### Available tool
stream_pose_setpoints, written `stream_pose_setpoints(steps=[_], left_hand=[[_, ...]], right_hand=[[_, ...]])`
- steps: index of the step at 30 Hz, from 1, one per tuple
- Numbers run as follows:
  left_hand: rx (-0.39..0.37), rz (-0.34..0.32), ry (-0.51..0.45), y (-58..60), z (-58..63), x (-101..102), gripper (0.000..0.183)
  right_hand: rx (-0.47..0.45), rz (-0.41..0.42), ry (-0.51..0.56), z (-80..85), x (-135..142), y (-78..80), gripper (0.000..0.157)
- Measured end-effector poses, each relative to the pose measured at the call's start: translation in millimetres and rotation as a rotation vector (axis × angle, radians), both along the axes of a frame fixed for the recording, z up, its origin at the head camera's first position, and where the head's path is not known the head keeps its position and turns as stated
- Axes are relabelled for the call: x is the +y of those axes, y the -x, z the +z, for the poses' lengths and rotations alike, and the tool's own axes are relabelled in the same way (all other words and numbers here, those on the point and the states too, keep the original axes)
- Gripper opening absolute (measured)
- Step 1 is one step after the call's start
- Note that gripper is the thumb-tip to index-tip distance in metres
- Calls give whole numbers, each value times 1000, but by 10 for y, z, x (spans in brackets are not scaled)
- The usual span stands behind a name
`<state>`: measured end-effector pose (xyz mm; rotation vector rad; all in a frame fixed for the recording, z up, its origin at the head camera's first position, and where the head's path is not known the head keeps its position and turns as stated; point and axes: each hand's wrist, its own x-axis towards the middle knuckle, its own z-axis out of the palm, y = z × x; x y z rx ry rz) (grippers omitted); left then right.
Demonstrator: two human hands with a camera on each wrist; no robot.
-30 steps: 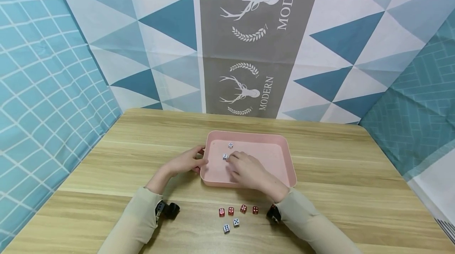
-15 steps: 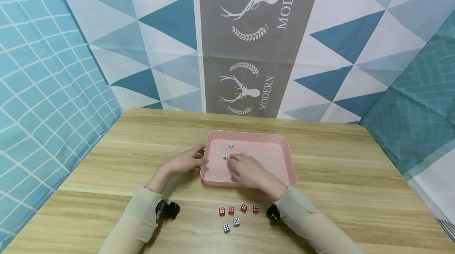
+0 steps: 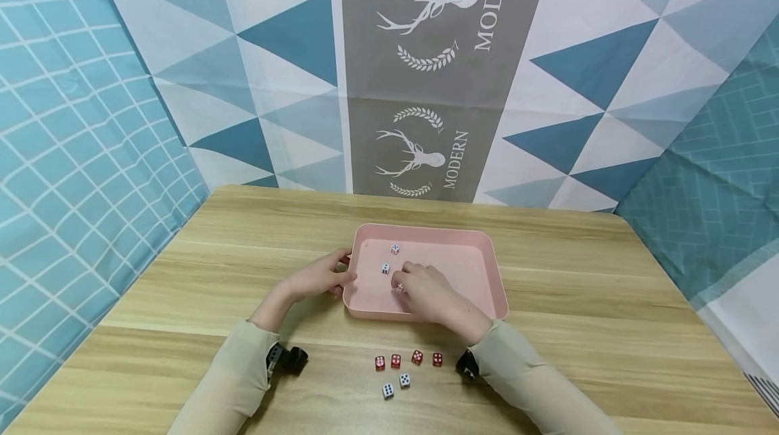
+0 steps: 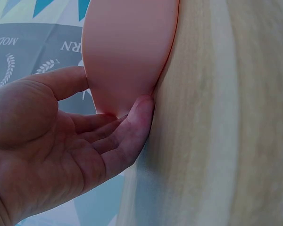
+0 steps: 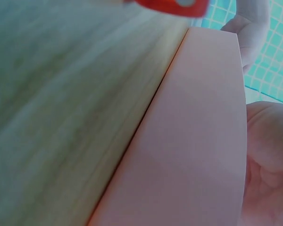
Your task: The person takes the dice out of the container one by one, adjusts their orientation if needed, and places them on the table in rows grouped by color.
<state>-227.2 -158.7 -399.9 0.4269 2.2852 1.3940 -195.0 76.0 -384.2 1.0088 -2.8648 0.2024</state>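
A pink tray [image 3: 468,272] lies on the wooden table. At its left end my left hand [image 3: 316,277] grips the wall, the thumb on the rim and the fingers against the outside, as the left wrist view confirms. Inside the tray, my right hand [image 3: 426,293] has curled fingers pinching a small white die [image 3: 399,288] that they partly cover. Just left of those fingers a white die [image 3: 386,268] sits on the tray floor, and another white die [image 3: 395,249] is farther back. In the right wrist view the tray wall hides the right fingers.
In front of the tray several red dice [image 3: 396,360] form a loose row on the table [image 3: 578,327]. Closer to me lie two white dice, one [image 3: 388,391] left of the other [image 3: 404,380]. A patterned cloth [image 3: 292,83] hangs behind the table.
My right fingers have drawn back slightly toward me from beside the middle die and curled inward, with a die now showing between them. My left hand stays on the tray.
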Motion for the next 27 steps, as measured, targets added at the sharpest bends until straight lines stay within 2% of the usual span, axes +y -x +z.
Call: stream_pose_setpoints(steps=[3, 14, 27], left_hand=[[-8, 4, -1, -2, -4, 9, 56], [-12, 14, -1, -14, 4, 20, 56], [-6, 5, -4, -13, 15, 17, 55]], right_hand=[[17, -3, -12, -7, 0, 1, 5], [71, -2, -51, -3, 12, -13, 13], [77, -49, -85, -1, 22, -36, 11]])
